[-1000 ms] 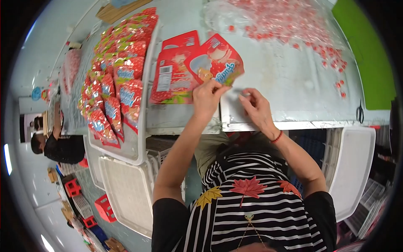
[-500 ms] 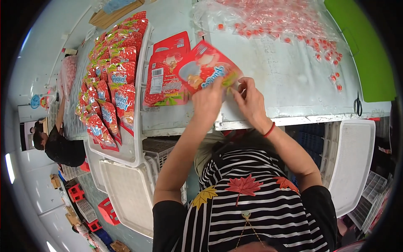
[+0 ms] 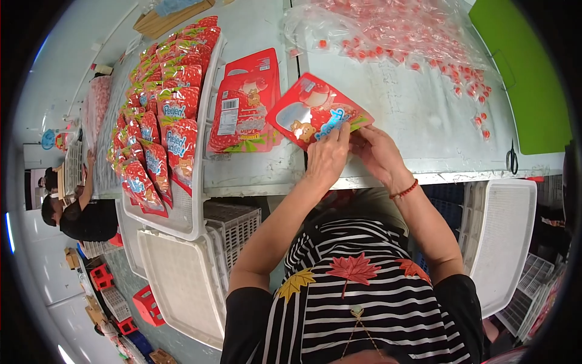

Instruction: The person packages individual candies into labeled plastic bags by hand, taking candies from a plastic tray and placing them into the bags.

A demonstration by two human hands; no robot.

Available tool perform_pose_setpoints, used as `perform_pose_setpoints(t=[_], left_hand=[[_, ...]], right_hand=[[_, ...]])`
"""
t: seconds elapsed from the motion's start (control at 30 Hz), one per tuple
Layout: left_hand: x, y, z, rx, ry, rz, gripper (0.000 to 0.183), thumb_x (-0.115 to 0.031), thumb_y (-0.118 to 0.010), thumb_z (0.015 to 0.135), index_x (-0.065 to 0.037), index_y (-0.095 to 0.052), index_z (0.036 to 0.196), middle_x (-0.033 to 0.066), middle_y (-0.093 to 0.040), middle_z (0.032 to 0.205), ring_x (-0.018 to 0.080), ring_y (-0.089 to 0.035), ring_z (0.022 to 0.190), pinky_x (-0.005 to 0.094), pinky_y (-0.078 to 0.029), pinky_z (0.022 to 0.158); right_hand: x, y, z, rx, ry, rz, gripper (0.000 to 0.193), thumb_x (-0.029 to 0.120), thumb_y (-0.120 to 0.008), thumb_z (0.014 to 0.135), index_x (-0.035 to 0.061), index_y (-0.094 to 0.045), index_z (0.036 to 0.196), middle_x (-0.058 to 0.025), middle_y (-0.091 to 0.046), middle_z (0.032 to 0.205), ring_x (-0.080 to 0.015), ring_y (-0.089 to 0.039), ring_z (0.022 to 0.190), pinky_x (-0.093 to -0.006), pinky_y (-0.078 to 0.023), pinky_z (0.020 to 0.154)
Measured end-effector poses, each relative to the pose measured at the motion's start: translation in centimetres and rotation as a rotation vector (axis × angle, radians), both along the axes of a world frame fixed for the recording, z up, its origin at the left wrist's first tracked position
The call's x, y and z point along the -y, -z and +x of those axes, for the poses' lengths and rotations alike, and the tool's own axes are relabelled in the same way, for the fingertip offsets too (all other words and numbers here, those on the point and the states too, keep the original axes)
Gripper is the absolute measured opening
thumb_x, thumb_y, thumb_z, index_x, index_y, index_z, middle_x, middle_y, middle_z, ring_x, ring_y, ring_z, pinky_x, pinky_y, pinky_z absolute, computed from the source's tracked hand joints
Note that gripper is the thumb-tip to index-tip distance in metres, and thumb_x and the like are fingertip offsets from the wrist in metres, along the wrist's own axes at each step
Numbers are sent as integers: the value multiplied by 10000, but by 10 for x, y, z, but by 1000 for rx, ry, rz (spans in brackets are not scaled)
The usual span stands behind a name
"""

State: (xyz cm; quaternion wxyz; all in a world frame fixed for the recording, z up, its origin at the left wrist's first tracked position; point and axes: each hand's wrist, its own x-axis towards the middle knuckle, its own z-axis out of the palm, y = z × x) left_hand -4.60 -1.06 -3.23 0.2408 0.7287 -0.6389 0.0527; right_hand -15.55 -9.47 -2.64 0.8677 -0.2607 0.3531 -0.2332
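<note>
A flat red candy pouch (image 3: 310,104) with a clear oval window is tilted over the table, its lower edge between my hands. My left hand (image 3: 328,153) is closed on that edge, thumb and fingers pinching near the blue lettering. At the pouch's right corner my right hand (image 3: 381,155) grips too, some of its fingers hidden behind the pouch. Just left of it lies a stack of flat red pouches (image 3: 245,100), back sides up. Farther left, a white tray (image 3: 199,209) carries rows of filled, shiny red pouches (image 3: 179,148).
Small wrapped red-and-white candies (image 3: 415,65) spill from a clear plastic bag at the back right. Black scissors (image 3: 512,159) lie near the front right edge, beside a green board (image 3: 527,91). White trays (image 3: 182,285) stand below the table. Another person (image 3: 85,215) works far left.
The pouch has shifted slightly right and toward me, with both hands. My right hand has come closer to my left, its fingers now behind the pouch.
</note>
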Motion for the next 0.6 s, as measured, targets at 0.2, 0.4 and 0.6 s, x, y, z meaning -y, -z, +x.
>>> perform_pose_setpoints(t=[0.2,0.4,0.6], left_hand=[[4,-19,-35,7,90,-53,418,-80,-572,765,68,-525,1153,116,-588,804,230,-644,709,322,-533,522],[-14,-53,-63,-168,297,-186,407,-41,-627,739,20,-577,1138,113,-599,788,229,-634,677,328,-511,547],[-118,-136,2,-497,423,-369,249,-83,-625,822,-25,-590,1062,63,-618,815,182,-610,689,287,-495,624]], right_hand=[[12,69,-8,722,-266,319,268,186,-434,980,56,-532,1193,-81,-600,1116,-220,-572,1010,-381,-445,967],[16,24,-10,523,-124,220,454,303,-358,983,25,-414,1338,-138,-490,1321,-283,-476,1184,-401,-373,1047],[13,46,-39,667,-156,-160,268,225,-451,973,66,-543,1168,-41,-656,1053,-124,-619,931,-307,-526,813]])
